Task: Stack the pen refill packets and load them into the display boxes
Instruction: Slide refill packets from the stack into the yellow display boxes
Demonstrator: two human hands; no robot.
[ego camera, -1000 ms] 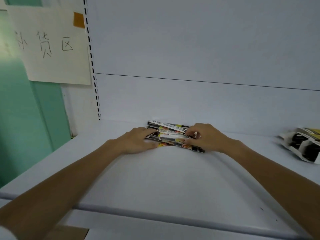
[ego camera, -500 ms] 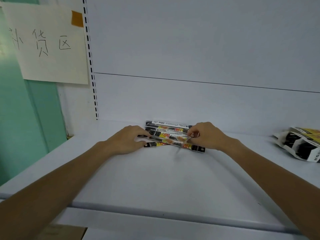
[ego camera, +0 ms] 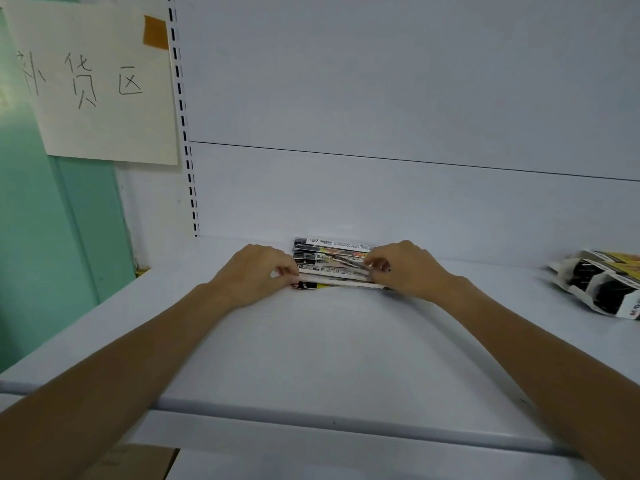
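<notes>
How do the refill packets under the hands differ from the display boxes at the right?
The refill packets are long thin strips piled mid-shelf; the display boxes are bulkier, lying at the far right, partly cut off. The left hand and right hand pinch the refill packets; nothing touches the display boxes. Both lie on the white shelf.

Left hand (ego camera: 254,271) and right hand (ego camera: 403,266) pinch refill packets (ego camera: 330,268) on shelf (ego camera: 329,344).
</notes>
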